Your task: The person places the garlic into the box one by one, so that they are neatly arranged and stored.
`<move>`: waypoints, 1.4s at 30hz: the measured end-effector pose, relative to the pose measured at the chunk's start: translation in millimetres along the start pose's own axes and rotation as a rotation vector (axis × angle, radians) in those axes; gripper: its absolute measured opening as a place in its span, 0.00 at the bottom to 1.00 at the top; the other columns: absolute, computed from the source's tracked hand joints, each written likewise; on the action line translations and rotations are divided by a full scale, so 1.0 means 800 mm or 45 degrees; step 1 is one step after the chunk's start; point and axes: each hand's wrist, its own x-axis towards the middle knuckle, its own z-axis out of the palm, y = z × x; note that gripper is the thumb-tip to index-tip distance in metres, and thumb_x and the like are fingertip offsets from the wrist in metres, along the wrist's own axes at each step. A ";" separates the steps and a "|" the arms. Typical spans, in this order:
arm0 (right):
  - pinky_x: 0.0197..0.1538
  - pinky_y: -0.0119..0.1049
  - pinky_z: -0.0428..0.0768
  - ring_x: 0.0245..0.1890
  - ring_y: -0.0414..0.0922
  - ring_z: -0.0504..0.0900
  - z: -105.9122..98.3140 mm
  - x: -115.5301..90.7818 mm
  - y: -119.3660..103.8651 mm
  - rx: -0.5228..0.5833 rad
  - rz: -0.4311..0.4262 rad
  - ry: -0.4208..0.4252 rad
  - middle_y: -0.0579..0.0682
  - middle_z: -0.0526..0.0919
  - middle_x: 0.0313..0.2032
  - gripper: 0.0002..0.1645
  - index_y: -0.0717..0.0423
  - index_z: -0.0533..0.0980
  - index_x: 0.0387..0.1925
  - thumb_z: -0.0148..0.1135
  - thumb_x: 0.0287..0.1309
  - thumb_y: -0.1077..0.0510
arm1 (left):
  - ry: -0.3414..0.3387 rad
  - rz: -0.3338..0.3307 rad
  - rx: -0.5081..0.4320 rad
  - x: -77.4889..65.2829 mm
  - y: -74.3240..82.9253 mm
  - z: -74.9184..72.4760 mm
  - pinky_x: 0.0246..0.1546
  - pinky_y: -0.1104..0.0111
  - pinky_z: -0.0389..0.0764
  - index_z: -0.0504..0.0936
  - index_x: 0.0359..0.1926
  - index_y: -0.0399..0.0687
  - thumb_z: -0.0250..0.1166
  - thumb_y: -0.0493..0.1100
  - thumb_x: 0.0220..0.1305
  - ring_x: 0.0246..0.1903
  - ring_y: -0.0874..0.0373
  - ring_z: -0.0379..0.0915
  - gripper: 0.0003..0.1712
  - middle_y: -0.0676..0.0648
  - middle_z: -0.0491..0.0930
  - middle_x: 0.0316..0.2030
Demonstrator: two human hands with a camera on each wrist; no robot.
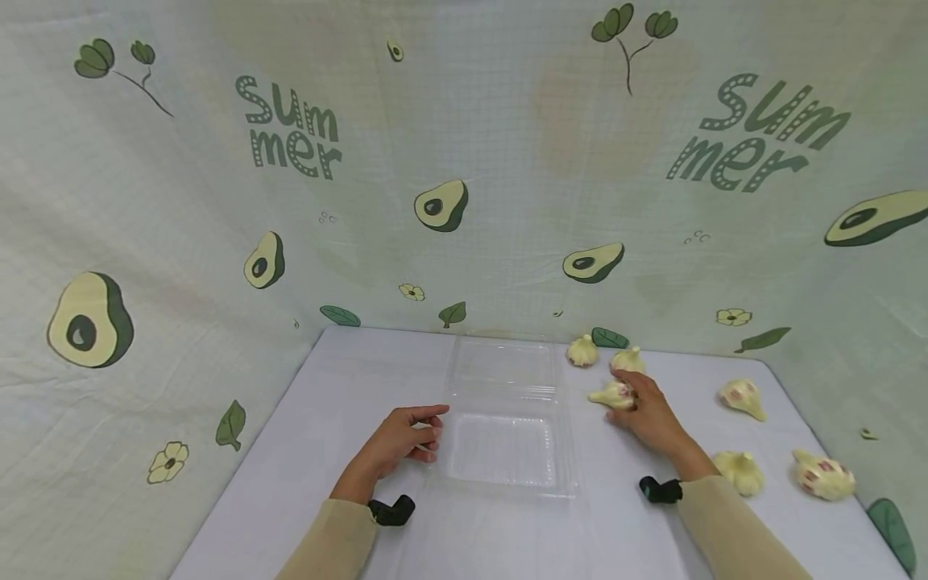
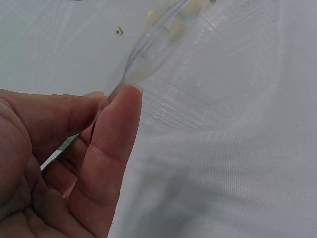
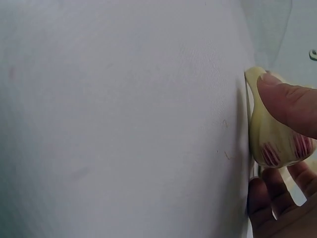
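Sideways lies 1 garlic bulb (image 1: 616, 395), stem (image 1: 597, 397) leftward, in the right hand (image 1: 651, 412).

Ok so, desk (image 1: 500, 540) lower part of frame, cloth (image 1: 507, 145) behind and both sides. Open plastic box (image 1: 500, 451) mid-desk, lid half (image 1: 503, 364) toward back, left grip (image 1: 406, 439) pinching its left edge. All garlic right of box: back-left bulb (image 1: 582, 353) and back-right bulb (image 1: 629, 359) near rear edge, third bulb (image 1: 615, 395) just in front, in right grip (image 1: 652, 419). Farther right: fourth bulb (image 1: 743, 398) rearmost, fifth bulb (image 1: 741, 474) beside right sleeve (image 1: 732, 524), sixth bulb (image 1: 826, 477) lower right, near desk's right edge.
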 end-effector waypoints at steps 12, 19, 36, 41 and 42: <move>0.53 0.45 0.74 0.55 0.58 0.74 0.003 -0.003 -0.001 0.025 0.105 0.006 0.71 0.63 0.71 0.43 0.59 0.66 0.73 0.76 0.60 0.61 | 0.005 -0.008 -0.023 -0.002 -0.001 0.001 0.31 0.67 0.89 0.77 0.72 0.41 0.66 0.31 0.71 0.32 0.59 0.78 0.29 0.44 0.77 0.48; 0.48 0.36 0.76 0.55 0.61 0.78 0.001 -0.009 -0.005 0.063 0.172 0.055 0.70 0.71 0.63 0.45 0.61 0.63 0.73 0.77 0.61 0.60 | 0.010 -0.014 -0.019 -0.002 -0.001 0.001 0.32 0.67 0.89 0.77 0.72 0.41 0.66 0.31 0.71 0.32 0.59 0.78 0.29 0.44 0.78 0.48; 0.51 0.29 0.69 0.60 0.58 0.71 0.006 -0.014 -0.005 0.158 0.242 0.086 0.69 0.66 0.72 0.57 0.55 0.49 0.82 0.75 0.65 0.55 | 0.009 -0.012 -0.013 -0.002 0.000 0.001 0.32 0.67 0.89 0.78 0.72 0.42 0.66 0.32 0.71 0.32 0.58 0.78 0.29 0.44 0.78 0.48; 0.56 0.48 0.70 0.59 0.59 0.69 0.008 -0.015 -0.012 0.133 0.208 0.067 0.70 0.66 0.72 0.50 0.53 0.59 0.82 0.73 0.66 0.54 | 0.010 -0.012 -0.014 -0.002 0.000 0.001 0.32 0.67 0.89 0.78 0.72 0.42 0.66 0.32 0.71 0.32 0.58 0.78 0.29 0.44 0.78 0.48; 0.58 0.50 0.69 0.60 0.59 0.69 0.009 -0.015 -0.013 0.138 0.214 0.065 0.70 0.66 0.72 0.47 0.54 0.61 0.81 0.73 0.66 0.54 | 0.010 -0.013 -0.015 -0.002 0.000 0.001 0.32 0.66 0.89 0.78 0.72 0.42 0.66 0.32 0.71 0.32 0.58 0.78 0.29 0.44 0.78 0.48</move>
